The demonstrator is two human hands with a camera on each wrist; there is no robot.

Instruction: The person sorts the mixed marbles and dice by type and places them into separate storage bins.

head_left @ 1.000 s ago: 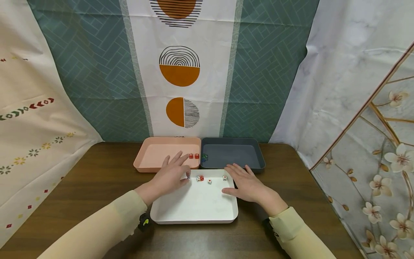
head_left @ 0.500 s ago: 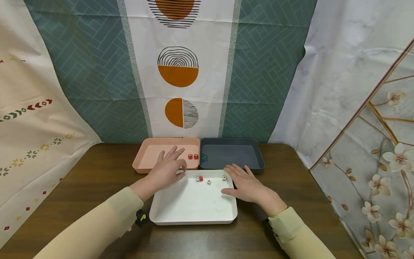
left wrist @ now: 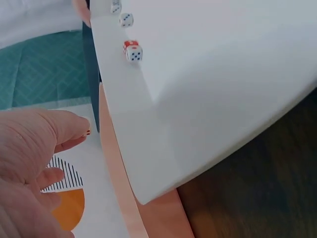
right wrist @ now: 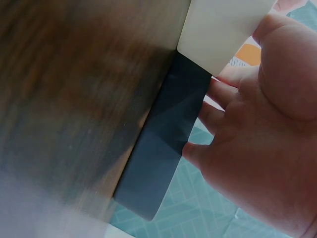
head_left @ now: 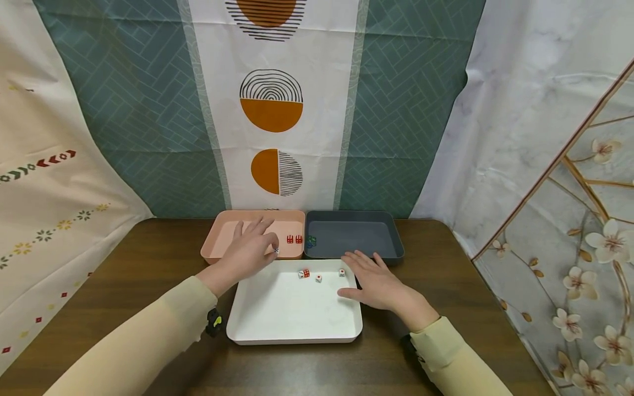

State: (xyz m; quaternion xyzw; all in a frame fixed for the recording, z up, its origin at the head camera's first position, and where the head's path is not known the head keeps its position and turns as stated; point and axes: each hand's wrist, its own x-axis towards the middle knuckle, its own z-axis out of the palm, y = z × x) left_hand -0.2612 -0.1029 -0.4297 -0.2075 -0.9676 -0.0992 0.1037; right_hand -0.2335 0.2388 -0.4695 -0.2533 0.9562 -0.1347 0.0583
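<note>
The die (head_left: 275, 251) is pinched between the thumb and fingertips of my left hand (head_left: 250, 250). It is lifted clear of the white tray (head_left: 292, 319) and hangs over the near right part of the pink tray (head_left: 223, 236). In the left wrist view only a sliver of it shows at my fingertip (left wrist: 87, 132), pale with red spots as far as I can tell.

My right hand (head_left: 376, 283) grasps nothing. Its fingers lie straight and spread, resting flat at the right rim of the white tray, near the dark tray (head_left: 356, 234).

Judging from how things lie, the sorting is under way but not finished. Two red dice (head_left: 294, 238) already sit side by side in the pink tray by its right wall. A small green-blue piece (head_left: 311, 241) lies in the near left corner of the dark tray; it is too small for me to say what it is.

Along the far edge of the white tray there are still a red die touching a white one (head_left: 304, 273), a white die (head_left: 318, 278) just beside them, and another white die (head_left: 342, 272) close to my right fingertips. So I reckon four pieces are left there, besides the one in my fingers, not yet set down. All three trays stand on the brown wooden table (head_left: 148, 264).
</note>
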